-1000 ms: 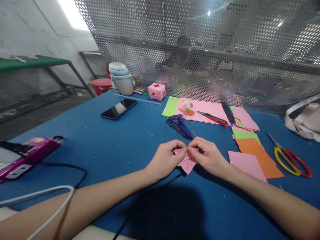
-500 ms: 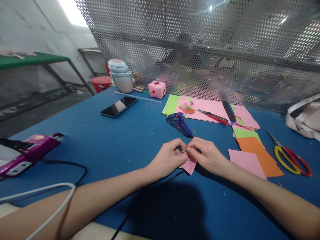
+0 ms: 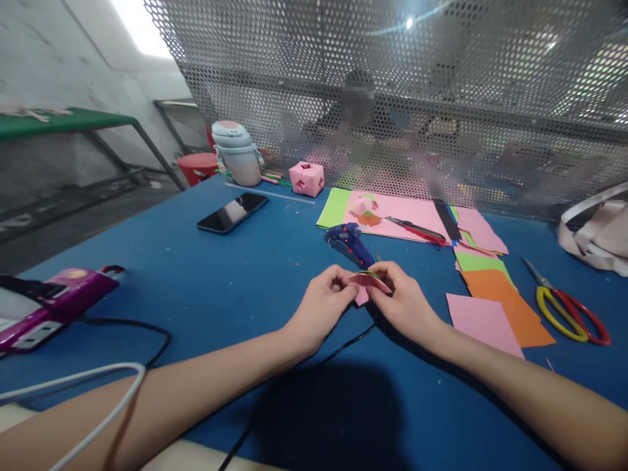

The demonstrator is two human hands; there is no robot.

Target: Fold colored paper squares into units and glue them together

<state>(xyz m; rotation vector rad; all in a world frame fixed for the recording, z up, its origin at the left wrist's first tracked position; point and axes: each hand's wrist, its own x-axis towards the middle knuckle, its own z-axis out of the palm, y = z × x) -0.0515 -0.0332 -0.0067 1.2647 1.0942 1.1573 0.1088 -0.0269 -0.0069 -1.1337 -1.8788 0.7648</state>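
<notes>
L hand (image 3: 321, 304) & R hand (image 3: 405, 302) pinch folded pink paper (image 3: 370, 281) btwn thumbs & fingers. Glue gun (image 3: 360, 250) lies just beyond.

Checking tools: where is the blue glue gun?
In the head view, just right of centre, the glue gun lies beyond the held folded paper, beside the large pink sheet.
</notes>
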